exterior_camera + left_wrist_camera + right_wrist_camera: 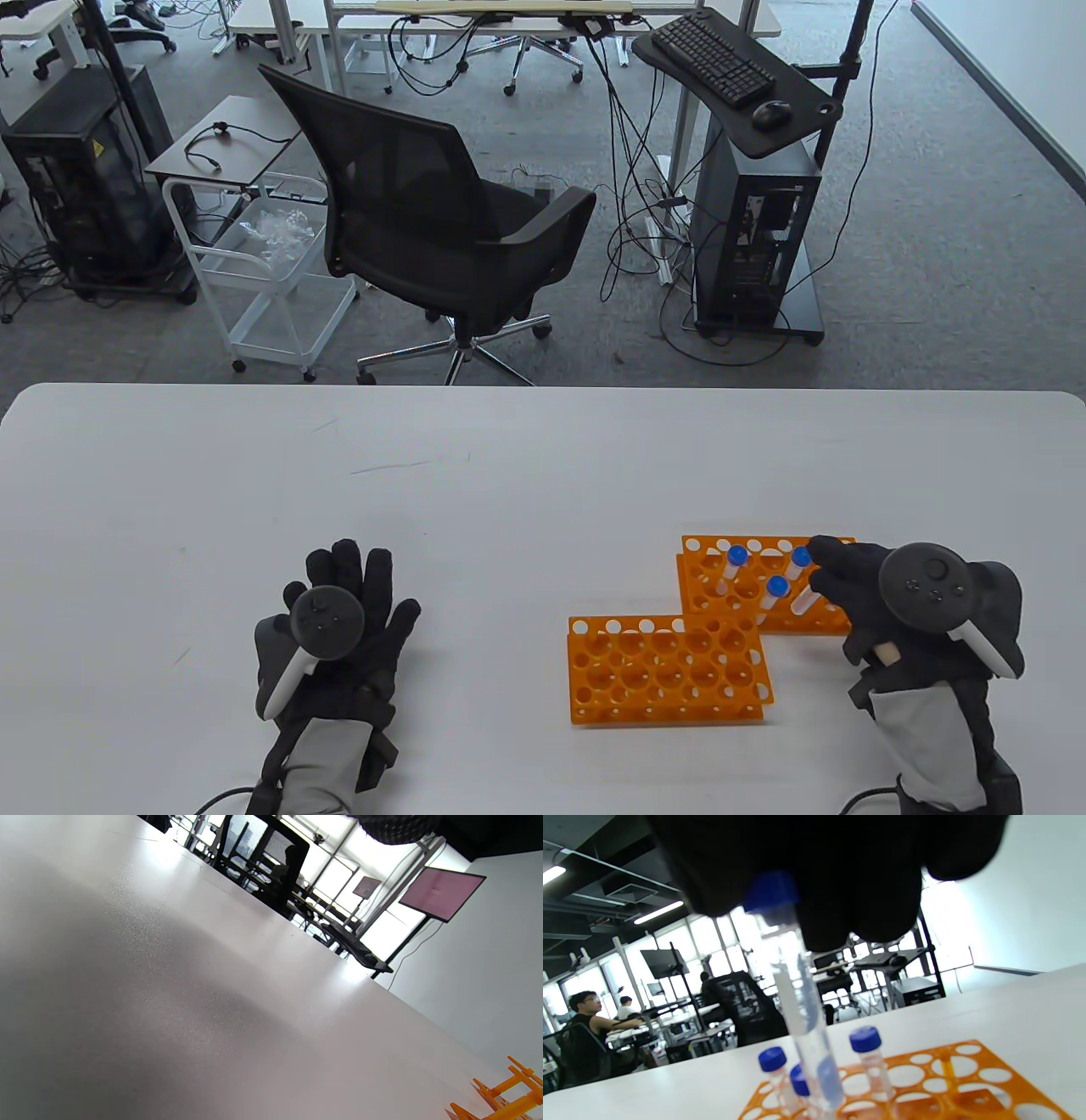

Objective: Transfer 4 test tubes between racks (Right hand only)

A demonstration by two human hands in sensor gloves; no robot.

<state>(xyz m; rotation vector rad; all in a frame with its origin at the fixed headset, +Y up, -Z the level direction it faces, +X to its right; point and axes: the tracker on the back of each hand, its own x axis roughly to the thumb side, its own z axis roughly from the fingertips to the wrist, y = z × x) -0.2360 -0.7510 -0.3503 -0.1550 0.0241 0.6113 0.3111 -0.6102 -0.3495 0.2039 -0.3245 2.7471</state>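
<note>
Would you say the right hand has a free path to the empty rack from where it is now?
Probably yes: the right hand grips a tube at the far rack, and the empty rack sits just beside it with nothing between.

left hand [344, 613]: flat, fingers spread (palm down) | right hand [882, 594]: fingers pinching a tube cap

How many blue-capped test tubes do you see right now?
4, all at the far orange rack: three standing in it, one gripped by the right hand at its cap.
</note>
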